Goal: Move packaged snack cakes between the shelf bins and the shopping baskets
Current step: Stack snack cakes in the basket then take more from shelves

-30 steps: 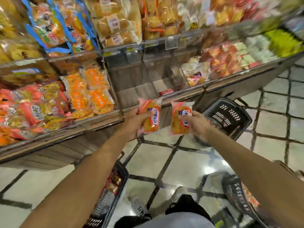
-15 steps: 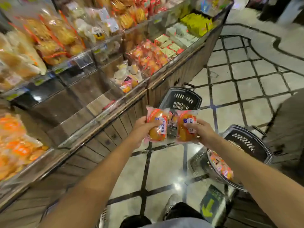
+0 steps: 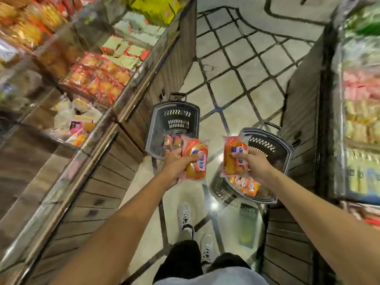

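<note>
Two snack cakes in crinkly clear-and-pink plastic wrappers, each showing a rounded golden-orange cake and a white label, are held out over the aisle. The left-hand snack cake (image 3: 194, 161) is clamped in the left hand (image 3: 176, 163), fingers curled across its front, just at the near rim of the far dark grey plastic shopping basket (image 3: 174, 120). The right-hand snack cake (image 3: 233, 156) is pinched in the right hand (image 3: 254, 164), thumb over the label, above the near dark grey plastic shopping basket (image 3: 267, 147). The hands are apart, one packet each.

The step looks like delivery into the baskets. To do it well, each hand should carry its packet well inside its basket's rim and lower it before the fingers loosen; the film is slick and light, so a packet let go high could slide off those already inside. A gentle grip matters too, since the cakes are probably soft and would dent.

Both baskets are rigid, with slotted end walls and hinged handles, and stand on the glossy pale tiled floor (image 3: 236, 83) with its dark grid lines. Each already holds similar orange packets (image 3: 245, 185). To the left runs a wood-panelled shelf unit (image 3: 131, 128) with clear-fronted bins of blurred wrapped goods; a second shelf unit (image 3: 304, 112) stands on the right.
</note>
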